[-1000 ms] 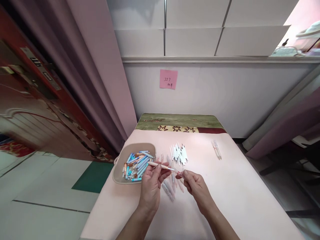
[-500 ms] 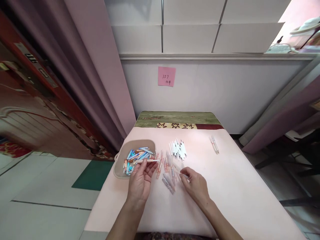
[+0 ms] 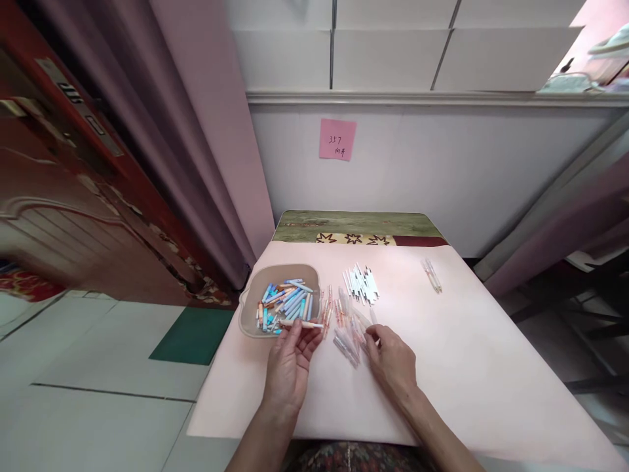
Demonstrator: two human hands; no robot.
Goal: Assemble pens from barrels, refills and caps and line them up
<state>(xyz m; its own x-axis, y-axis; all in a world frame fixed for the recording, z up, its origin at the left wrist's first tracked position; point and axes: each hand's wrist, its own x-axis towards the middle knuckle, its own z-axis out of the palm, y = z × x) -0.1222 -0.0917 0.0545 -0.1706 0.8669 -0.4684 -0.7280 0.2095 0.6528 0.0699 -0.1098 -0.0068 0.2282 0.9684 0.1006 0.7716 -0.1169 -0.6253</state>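
Observation:
My left hand pinches a slim peach pen piece with a white tip, held level over the near right rim of a beige basin. Inside that basin lie blue, orange and turquoise pen parts. My right hand has its fingertips closed at the right side of a loose pile of clear plastic pen barrels, apparently on one of them; the fingers partly hide it. Between the basin and the pile are clear tubes with pinkish-orange markings.
White pen refills with dark ends lie bunched behind the pile. Two clear pens rest farther right on the pink-covered table. A pink note is stuck on the wall behind, and a purple curtain hangs at left.
The whole view has shifted slightly, with the table appearing farther right and higher. My left hand keeps the pen piece, and my right fingertips stay at the clear barrels.

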